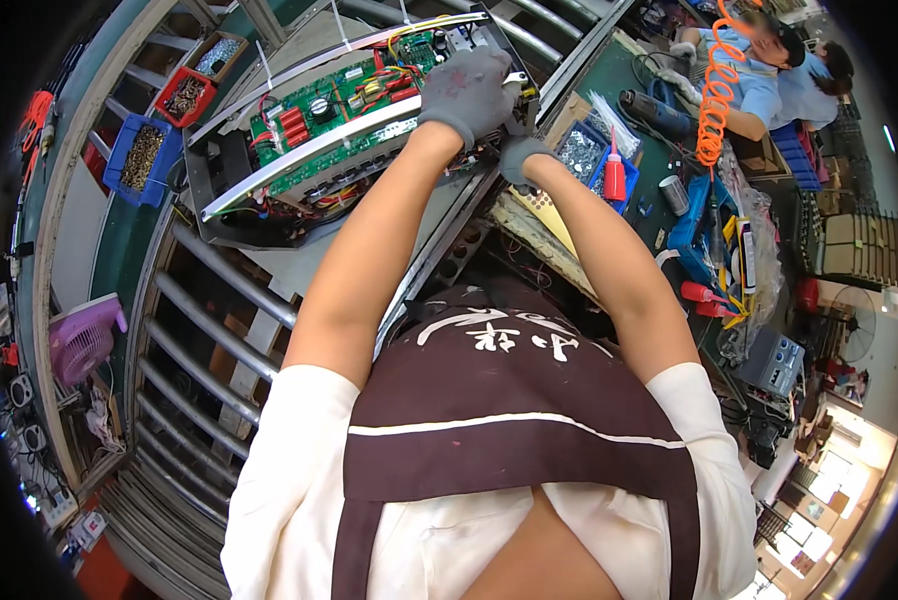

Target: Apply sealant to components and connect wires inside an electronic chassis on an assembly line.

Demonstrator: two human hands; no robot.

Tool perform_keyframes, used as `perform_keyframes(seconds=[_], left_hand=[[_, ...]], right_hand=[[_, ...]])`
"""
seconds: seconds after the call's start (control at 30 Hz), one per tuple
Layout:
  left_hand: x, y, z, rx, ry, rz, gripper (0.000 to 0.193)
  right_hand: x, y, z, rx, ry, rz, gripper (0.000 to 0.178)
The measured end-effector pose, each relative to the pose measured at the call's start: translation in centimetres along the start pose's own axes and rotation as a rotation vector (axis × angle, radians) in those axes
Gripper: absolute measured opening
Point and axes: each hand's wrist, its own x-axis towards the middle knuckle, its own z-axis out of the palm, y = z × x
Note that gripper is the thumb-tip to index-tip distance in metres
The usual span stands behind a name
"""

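Observation:
An open dark metal chassis [214, 175] lies at the upper left, holding a green circuit board [299, 95] with red parts and coloured wires. Pale metal bars run along its length. At the chassis's right end, my left hand [467, 95], in a grey glove, is closed with its fingers curled down; whatever it grips is hidden beneath it. Close beside it, just off the corner, is my right hand [525, 160], also gloved. Its fingers are mostly out of sight behind the left hand and the chassis edge.
Metal rollers [214, 345] run below the chassis. Blue [141, 160] and red [186, 97] bins of small parts stand left. On the right bench are a red bottle [615, 176], a heat gun [657, 113] and a blue tray [691, 235]. An orange coiled hose [714, 110] hangs near two people.

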Motion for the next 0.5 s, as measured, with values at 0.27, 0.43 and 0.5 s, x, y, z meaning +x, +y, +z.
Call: perform_keyframes(seconds=[0.27,0.43,0.5], left_hand=[[0.3,0.1,0.0,-0.019,-0.050,0.001,0.029],[0.3,0.1,-0.2,-0.035,-0.046,-0.002,0.029],[0.5,-0.2,0.0,-0.065,-0.070,-0.034,0.030]], right_hand=[[0.2,3.8,8.0,0.421,0.234,0.026,0.029],[-4.3,2.9,11.3,1.622,-0.012,0.079,0.018],[-5.4,2.8,11.8,1.716,-0.089,-0.075,0.015]])
